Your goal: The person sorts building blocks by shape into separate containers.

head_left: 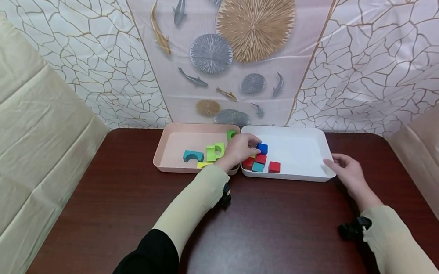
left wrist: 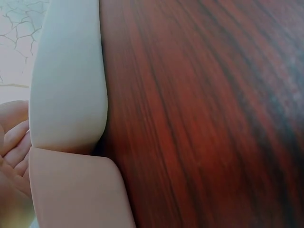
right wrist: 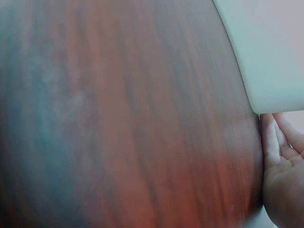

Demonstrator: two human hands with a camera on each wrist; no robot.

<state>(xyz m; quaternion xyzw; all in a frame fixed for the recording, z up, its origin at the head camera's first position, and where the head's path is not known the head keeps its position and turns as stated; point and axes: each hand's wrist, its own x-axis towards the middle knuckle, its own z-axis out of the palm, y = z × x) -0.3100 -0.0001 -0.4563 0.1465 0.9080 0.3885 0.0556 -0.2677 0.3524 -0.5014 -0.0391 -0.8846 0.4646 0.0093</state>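
Note:
My left hand (head_left: 238,150) reaches over the meeting edges of two trays and pinches a blue block (head_left: 262,148) at the left side of the white tray (head_left: 301,153). Beside that block in the white tray are red blocks (head_left: 274,167) and a teal block (head_left: 258,167). My right hand (head_left: 348,173) grips the white tray's right edge, thumb over the rim. In the left wrist view, the left hand (left wrist: 14,161) shows partly behind the tray walls. In the right wrist view, the right hand (right wrist: 282,166) is at the tray's corner.
A pink tray (head_left: 171,145) stands against the white one on the left, holding a teal arch block (head_left: 193,155), green pieces (head_left: 211,154) and a yellow piece (head_left: 203,165). Both trays sit near the back edge of the dark wooden table (head_left: 266,229), before a patterned cloth (head_left: 224,89).

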